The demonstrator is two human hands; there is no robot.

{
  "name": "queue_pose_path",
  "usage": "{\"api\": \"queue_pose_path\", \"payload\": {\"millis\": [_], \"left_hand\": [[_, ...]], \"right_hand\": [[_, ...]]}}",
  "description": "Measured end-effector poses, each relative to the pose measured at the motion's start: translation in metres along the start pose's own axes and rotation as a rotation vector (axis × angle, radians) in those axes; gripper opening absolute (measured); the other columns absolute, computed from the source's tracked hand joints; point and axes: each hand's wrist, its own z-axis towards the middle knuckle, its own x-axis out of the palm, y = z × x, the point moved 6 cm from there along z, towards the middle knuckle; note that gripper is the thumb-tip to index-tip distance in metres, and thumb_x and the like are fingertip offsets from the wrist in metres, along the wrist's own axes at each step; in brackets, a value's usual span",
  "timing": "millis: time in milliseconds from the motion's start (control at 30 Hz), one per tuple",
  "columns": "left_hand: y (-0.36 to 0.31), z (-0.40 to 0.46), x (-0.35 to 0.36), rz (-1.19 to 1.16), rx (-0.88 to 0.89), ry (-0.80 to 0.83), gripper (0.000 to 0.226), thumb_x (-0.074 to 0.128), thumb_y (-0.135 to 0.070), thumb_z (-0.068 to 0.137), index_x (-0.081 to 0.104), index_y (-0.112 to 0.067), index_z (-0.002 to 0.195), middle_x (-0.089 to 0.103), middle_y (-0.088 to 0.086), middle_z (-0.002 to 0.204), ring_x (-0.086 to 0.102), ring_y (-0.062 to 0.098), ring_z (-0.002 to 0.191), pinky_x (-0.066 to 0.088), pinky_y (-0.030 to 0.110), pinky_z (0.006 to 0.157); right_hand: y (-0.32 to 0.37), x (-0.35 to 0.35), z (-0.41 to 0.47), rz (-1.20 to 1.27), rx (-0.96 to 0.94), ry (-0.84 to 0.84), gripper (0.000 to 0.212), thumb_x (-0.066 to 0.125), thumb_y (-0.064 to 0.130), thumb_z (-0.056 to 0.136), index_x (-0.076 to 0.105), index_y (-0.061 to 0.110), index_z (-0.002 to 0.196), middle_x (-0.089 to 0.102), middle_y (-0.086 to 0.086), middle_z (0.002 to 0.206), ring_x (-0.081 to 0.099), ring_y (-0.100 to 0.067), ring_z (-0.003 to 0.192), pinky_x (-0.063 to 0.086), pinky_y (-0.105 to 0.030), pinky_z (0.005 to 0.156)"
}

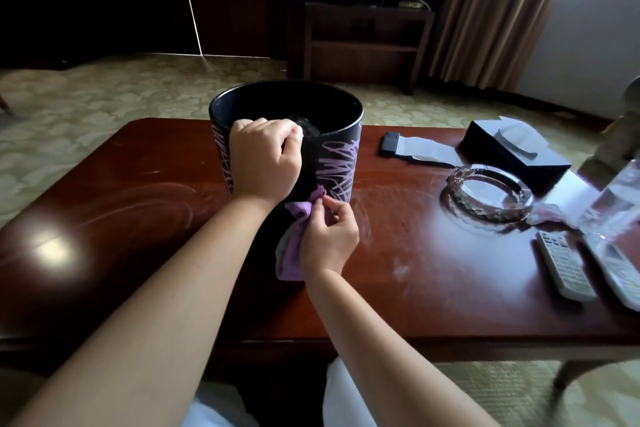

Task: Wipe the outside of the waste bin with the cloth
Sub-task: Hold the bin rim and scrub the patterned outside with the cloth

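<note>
Cloth in right hand, probably touching bin.

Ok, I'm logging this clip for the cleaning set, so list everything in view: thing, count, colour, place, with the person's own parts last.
waste bin: 1, black with purple scribble pattern, upright on the table, centre
cloth: 1, purple, against the bin's lower near side
table: 1, reddish-brown wood, smeared, foreground
glass ashtray: 1, clear, on the table right of the bin
tissue box: 1, black, far right of the table
remote controls: 2, pale grey, right edge of the table
dark flat item on papers: 1, black, behind the ashtray
TV stand: 1, dark wood, background
curtain: 1, brown, upper right
left hand: grips the bin's rim
right hand: fingers pinch the cloth
</note>
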Motion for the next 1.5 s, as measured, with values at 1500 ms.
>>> {"api": "queue_pose_path", "payload": {"millis": [1500], "left_hand": [[-0.001,0.0,-0.002,-0.011,0.011,0.047,0.03,0.04,-0.027,0.083,0.058,-0.015,0.062,0.061,0.003,0.058,0.057,0.027,0.061,0.029,0.036,0.062]], "right_hand": [[0.09,0.003,0.017,-0.085,-0.492,-0.028,0.011,0.064,0.012,0.087,0.068,0.003,0.081,0.066,-0.008,0.08,0.055,-0.011,0.074,0.034,-0.002,0.068]]}}
